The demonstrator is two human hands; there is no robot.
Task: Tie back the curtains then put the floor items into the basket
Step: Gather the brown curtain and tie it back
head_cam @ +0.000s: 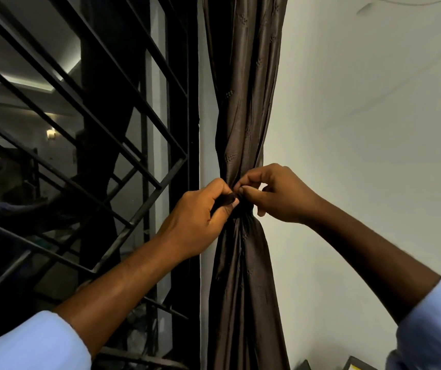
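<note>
The brown curtain (243,124) hangs gathered into a narrow bundle just right of the window frame (194,129), between that frame and the pale wall (374,156). It is cinched to a waist partway down, fanning wider above and below the pinch. At that waist both hands meet. The left hand (200,220) comes in from the window-frame side and is closed, thumb against forefinger, on a dark strip that looks like the end of a tie-back (227,200). The right hand (275,194) comes from the wall side, its fingertips (242,189) pinched on the same knot area, touching the left hand's fingers. Whether it grips the other tie end or a fold of the curtain itself I cannot tell; the knot is hidden between the fingers.

The cloth has a satiny sheen and falls in long soft folds, so it reads as light, limp and rather slippery. It will likely compress easily yet try to slide out of a loose band. The sensible hold is at the pinched waist, keeping the bundle squeezed while the tie ends are drawn snug, gripping the ends close to the knot so they cannot slip. The window's black metal bars (80,116) sit left of the frame, clear of the work. No basket or floor items are in view.
</note>
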